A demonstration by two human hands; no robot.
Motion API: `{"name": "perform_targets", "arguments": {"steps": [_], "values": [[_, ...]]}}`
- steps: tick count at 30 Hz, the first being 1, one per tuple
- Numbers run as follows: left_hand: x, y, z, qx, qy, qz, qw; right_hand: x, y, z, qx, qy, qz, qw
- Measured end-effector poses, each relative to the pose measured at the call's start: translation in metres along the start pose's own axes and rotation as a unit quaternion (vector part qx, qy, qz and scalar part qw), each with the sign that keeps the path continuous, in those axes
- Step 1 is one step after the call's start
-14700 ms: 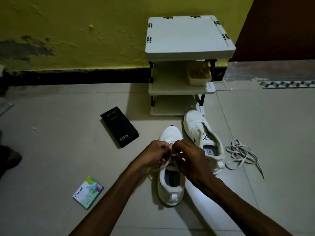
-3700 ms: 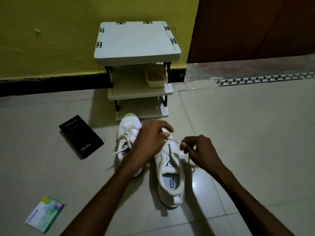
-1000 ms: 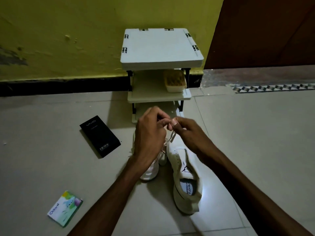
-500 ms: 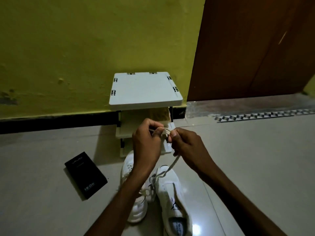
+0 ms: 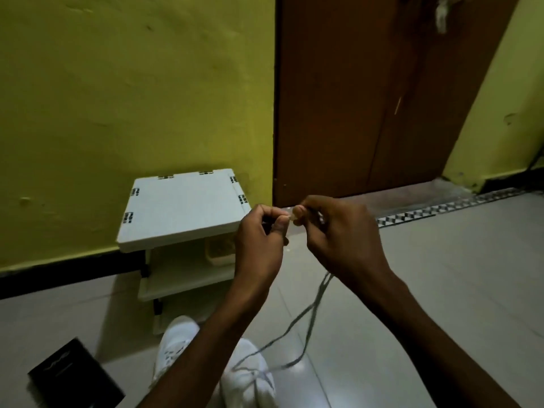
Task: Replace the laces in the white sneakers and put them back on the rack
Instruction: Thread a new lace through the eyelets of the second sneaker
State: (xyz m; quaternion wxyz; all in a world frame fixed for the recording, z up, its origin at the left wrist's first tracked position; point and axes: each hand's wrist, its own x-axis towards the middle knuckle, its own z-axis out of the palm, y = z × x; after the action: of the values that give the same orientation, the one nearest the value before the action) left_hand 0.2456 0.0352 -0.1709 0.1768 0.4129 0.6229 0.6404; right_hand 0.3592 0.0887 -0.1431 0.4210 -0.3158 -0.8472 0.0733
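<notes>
1. The left hand (image 5: 260, 234) and right hand (image 5: 338, 234) meet at mid-frame, fingers curled, both pinching the pale end of a lace (image 5: 317, 301).
2. From under the right hand, two strands of the lace drop to the nearer sneaker (image 5: 250, 378) at bottom centre.
3. The other sneaker (image 5: 176, 346) sits just left of it, both on the floor (image 5: 441, 290) before the white rack (image 5: 182, 207).
4. A black box (image 5: 70, 378) lies at lower left.
</notes>
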Motion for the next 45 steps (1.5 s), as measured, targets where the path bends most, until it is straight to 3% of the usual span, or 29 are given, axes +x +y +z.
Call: {"name": "perform_targets", "arguments": {"steps": [9,12,16,20,23,30,37,42,45], "values": [[0.006,0.03,0.046,-0.009,-0.008,0.043,0.999,0.005,0.028,-0.046,-0.155,0.076,-0.041,0.984],[0.001,0.023,0.045,0.02,-0.011,0.056,0.998,-0.002,0.03,-0.042,-0.144,0.085,-0.045,0.985],[-0.009,-0.007,0.026,0.129,-0.02,0.039,0.991,-0.024,0.043,-0.011,-0.004,-0.047,0.065,0.997],[-0.034,-0.054,-0.004,0.24,-0.047,-0.013,0.97,-0.068,0.046,0.04,0.076,-0.255,0.124,0.956],[-0.058,-0.083,-0.024,0.278,-0.073,-0.062,0.956,-0.1,0.035,0.077,0.093,-0.318,0.133,0.934],[-0.098,-0.139,-0.065,0.303,-0.029,-0.152,0.94,-0.155,0.016,0.144,0.148,-0.351,0.139,0.914],[-0.091,-0.17,-0.122,0.37,0.103,-0.169,0.908,-0.191,0.037,0.169,0.024,-0.364,0.103,0.925],[-0.065,-0.181,-0.179,0.378,0.242,-0.185,0.874,-0.21,0.079,0.151,-0.102,-0.389,0.139,0.905],[-0.069,-0.177,-0.174,0.389,0.192,-0.192,0.88,-0.211,0.083,0.148,-0.109,-0.375,0.128,0.912]]}}
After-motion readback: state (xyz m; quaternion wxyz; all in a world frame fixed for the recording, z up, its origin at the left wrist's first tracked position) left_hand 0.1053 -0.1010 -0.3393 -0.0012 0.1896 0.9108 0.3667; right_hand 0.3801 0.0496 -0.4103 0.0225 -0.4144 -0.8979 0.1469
